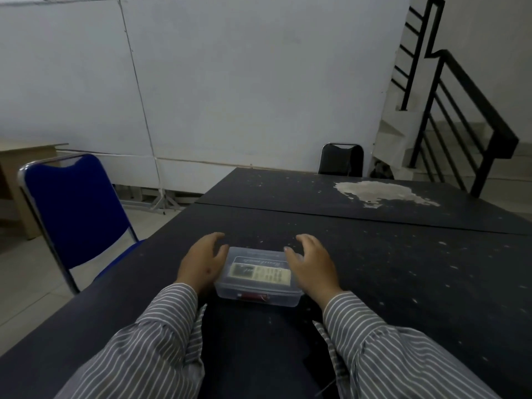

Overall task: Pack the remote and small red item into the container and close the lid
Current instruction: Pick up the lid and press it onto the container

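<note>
A small clear plastic container (pixel 276 296) sits on the dark table (pixel 403 269) in front of me, its clear lid (pixel 253 253) lying on top. Through the lid I see a white remote (pixel 260 274) lying flat inside. A small red item (pixel 253 297) shows through the near wall, at the bottom of the container. My left hand (pixel 201 264) is at the container's left side, fingers spread, thumb near the lid's corner. My right hand (pixel 312 267) is at the right side, fingers apart, thumb tip by the lid's far right corner. Neither hand grips anything.
A blue folding chair (pixel 74 208) stands at the table's left edge. A black chair (pixel 341 159) stands at the far end. A pale worn patch (pixel 380 191) marks the far tabletop. A black stair railing (pixel 460 110) rises at the right.
</note>
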